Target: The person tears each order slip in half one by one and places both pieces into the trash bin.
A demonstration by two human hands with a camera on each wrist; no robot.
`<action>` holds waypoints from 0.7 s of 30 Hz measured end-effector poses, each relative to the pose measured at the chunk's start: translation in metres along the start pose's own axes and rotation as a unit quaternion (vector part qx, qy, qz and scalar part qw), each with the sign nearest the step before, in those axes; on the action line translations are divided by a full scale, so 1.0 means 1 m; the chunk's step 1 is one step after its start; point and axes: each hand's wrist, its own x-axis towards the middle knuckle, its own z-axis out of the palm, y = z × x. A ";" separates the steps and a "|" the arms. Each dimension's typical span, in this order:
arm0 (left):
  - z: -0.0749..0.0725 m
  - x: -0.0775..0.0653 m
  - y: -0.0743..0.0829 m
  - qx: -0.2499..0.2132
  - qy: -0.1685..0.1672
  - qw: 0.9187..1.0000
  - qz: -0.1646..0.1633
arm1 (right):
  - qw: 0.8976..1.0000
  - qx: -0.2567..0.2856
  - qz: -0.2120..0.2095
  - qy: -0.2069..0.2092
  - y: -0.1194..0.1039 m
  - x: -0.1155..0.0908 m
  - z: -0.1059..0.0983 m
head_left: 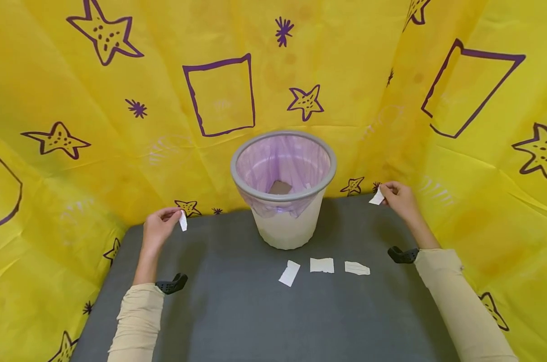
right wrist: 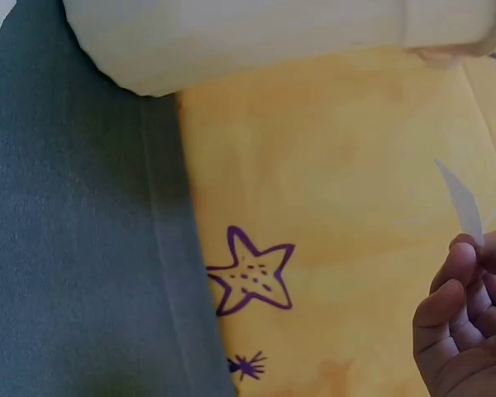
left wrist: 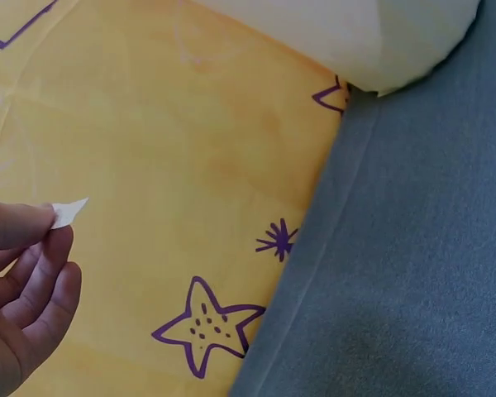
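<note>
Nearest, at the lower edge of the view, the two sleeves (head_left: 135,322) are seen, with a black wrist mount (head_left: 171,284) worn at the left cuff and another (head_left: 402,255) at the right. On the grey tabletop (head_left: 237,311), nearer its far edge than its front, three loose white pieces are laid in a loose row: a slanted piece (head_left: 289,273), a middle piece (head_left: 322,265) and a right piece (head_left: 357,268), all well apart from the side edges. Toward the far left corner, a scrap (head_left: 183,221) is pinched between thumb and fingertips of the left hand (head_left: 158,229); toward the far right corner, a second scrap (head_left: 376,196) is likewise pinched by the right hand (head_left: 399,200). The step in hand is judged to be the holding up of both scraps, one to each side of the bin (head_left: 284,231); for any drop into it, both hands would need to be brought inward above the rim before the fingers are parted. The bin is stood by the far edge, lined with a purple bag (head_left: 273,161); inside, a flat brown piece (head_left: 280,187) and a small pale bit (head_left: 308,185), perhaps paper, can be made out. Behind, yellow cloth (head_left: 160,100) is hung.
</note>
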 end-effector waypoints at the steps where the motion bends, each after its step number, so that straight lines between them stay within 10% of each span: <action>1: -0.001 0.000 -0.001 -0.003 -0.004 1.000 -0.004 | 1.000 -0.003 0.002 -0.002 0.001 0.001 -0.001; 7: -0.004 0.007 0.011 -0.024 -0.036 0.999 0.018 | 0.999 0.008 0.019 -0.037 -0.004 0.009 -0.007; 14: -0.035 0.031 0.068 0.002 -0.052 0.995 0.090 | 0.997 0.068 0.024 -0.040 -0.049 0.028 -0.033; 21: -0.045 0.043 0.095 -0.035 -0.087 0.994 0.062 | 0.993 0.095 0.044 -0.055 -0.067 0.034 -0.035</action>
